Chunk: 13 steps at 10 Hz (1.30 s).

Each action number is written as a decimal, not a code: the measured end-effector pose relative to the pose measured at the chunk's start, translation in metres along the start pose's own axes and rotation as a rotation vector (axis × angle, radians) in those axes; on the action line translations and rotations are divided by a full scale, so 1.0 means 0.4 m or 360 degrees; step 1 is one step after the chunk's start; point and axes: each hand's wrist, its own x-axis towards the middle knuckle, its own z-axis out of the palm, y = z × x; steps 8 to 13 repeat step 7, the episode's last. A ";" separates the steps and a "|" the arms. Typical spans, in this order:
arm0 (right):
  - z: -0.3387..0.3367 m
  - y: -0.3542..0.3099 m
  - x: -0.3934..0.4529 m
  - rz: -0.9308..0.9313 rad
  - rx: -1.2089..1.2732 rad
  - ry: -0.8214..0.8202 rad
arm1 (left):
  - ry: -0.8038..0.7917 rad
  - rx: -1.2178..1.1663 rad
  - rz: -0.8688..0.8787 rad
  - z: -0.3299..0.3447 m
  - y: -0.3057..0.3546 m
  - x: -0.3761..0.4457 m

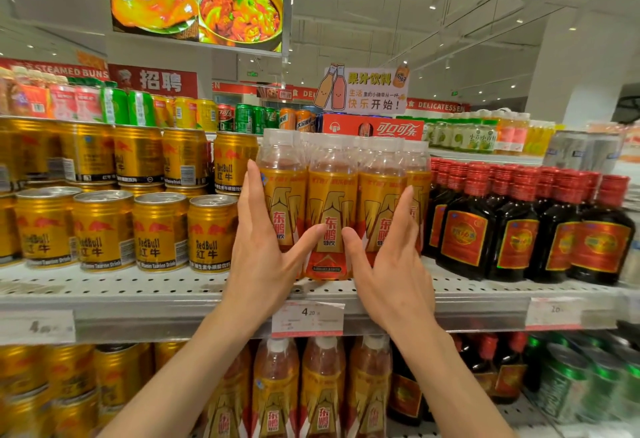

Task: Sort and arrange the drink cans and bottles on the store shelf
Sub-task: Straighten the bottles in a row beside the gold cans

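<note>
- Both hands, left [263,243] and right [388,257], spread flat, bracket the front bottles [330,216], gripping none.
- An uneven squeeze could topple one off the shelf [138,302] edge.

Gold cans [104,230] at the shelf's left end: "RedBull 红牛".
Orange-labelled bottles [330,216] at shelf centre: "东鹏特饮".
Price tag [307,319] on the shelf's front edge reads "4.20"; the tags to either side are blurred.
Red carton [372,129] on the top tier: "可口可乐".
Card sign [363,90] above it: "果汁饮料", "快乐开始!".
Red wall banners [152,80]: "STEAMED BUNS", "招聘", "DELICATESSEN".
</note>
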 end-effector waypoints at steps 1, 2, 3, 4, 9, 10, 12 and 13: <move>-0.001 -0.002 -0.004 0.0006 -0.0057 -0.0016 | -0.0030 0.0046 0.0020 0.001 0.001 -0.002; -0.005 -0.002 -0.004 -0.0002 -0.0056 -0.0022 | -0.0040 0.0051 0.0012 0.000 0.007 -0.004; -0.008 0.000 -0.009 -0.0016 -0.0027 -0.0019 | -0.0031 0.0097 -0.0019 0.002 0.011 -0.006; -0.019 0.010 -0.009 -0.0027 0.0060 -0.0075 | -0.0036 0.0219 -0.0061 -0.005 0.014 -0.013; -0.147 0.092 -0.086 -0.0223 0.0081 -0.0217 | -0.0095 0.0658 0.0214 -0.062 0.059 -0.126; -0.147 0.092 -0.086 -0.0223 0.0081 -0.0217 | -0.0095 0.0658 0.0214 -0.062 0.059 -0.126; -0.147 0.092 -0.086 -0.0223 0.0081 -0.0217 | -0.0095 0.0658 0.0214 -0.062 0.059 -0.126; -0.147 0.092 -0.086 -0.0223 0.0081 -0.0217 | -0.0095 0.0658 0.0214 -0.062 0.059 -0.126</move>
